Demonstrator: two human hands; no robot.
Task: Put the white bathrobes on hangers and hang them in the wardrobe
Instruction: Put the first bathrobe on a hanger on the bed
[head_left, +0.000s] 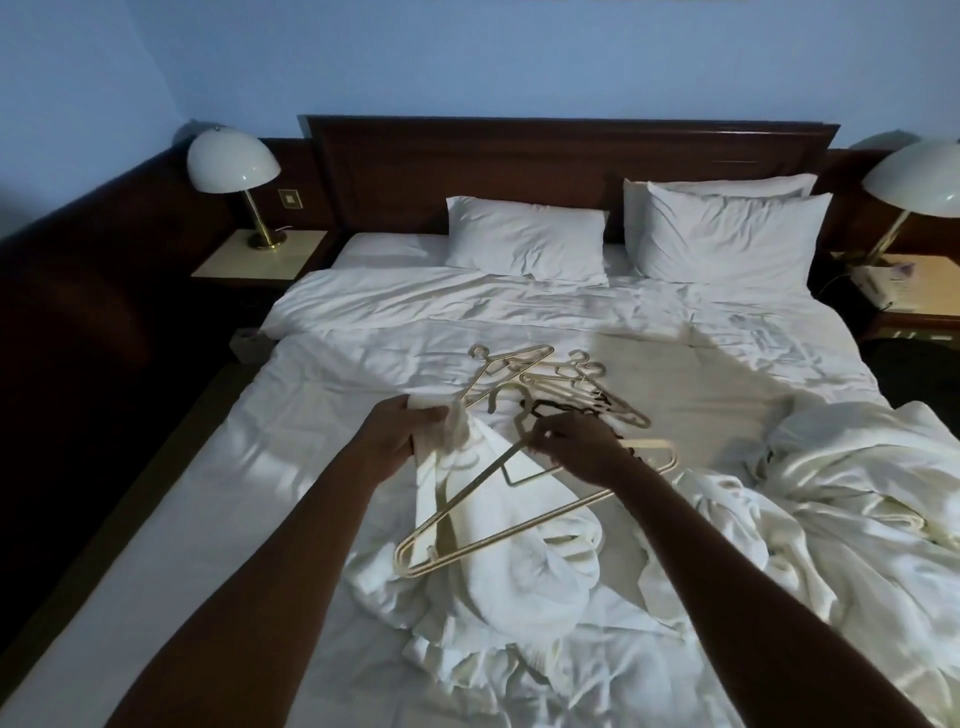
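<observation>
White bed (218, 493); left hand (395, 436) gripping bathrobe (519, 561), right-hand (576, 441) fingers pinching hanger (467, 519).

Nothing in the room could be read. The white duvet (571, 332) carried a faint greyish mark near its right side, below the pillows, but it was too blurred to make out as letters. A small box (878, 278) on the right bedside table had a purple patch on it, with no legible wording.
</observation>
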